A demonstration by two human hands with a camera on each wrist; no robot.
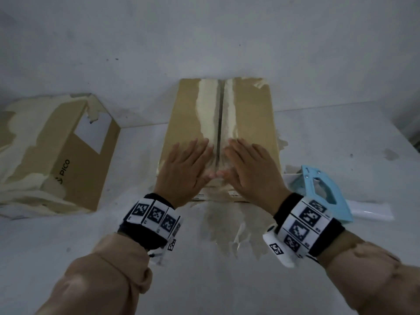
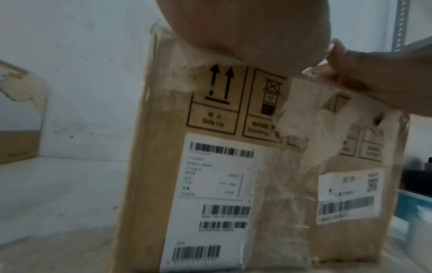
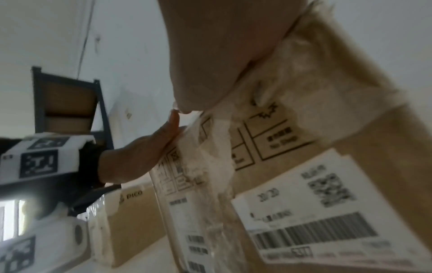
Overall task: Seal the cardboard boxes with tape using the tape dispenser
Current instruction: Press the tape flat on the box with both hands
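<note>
Pressing flat, straight fingers (image 1: 200, 146) of the left hand (image 1: 181, 171) and right hand (image 1: 250, 171) hold the centre box (image 1: 186, 110) flaps down either side of its untaped seam (image 1: 220, 114) at mid-frame — gripping nothing. The blue tape dispenser (image 1: 327, 194) lies at right, beside the box. Likely risk: lifting one hand for it lets the flaps spring apart — old torn paper may weaken adhesion.

Brown cardboard box (image 1: 188, 114) with pale torn streaks, light-blue tape dispenser (image 1: 327, 192), black-and-white checkered wristbands (image 1: 156, 215), tan sleeves (image 1: 109, 276)
</note>
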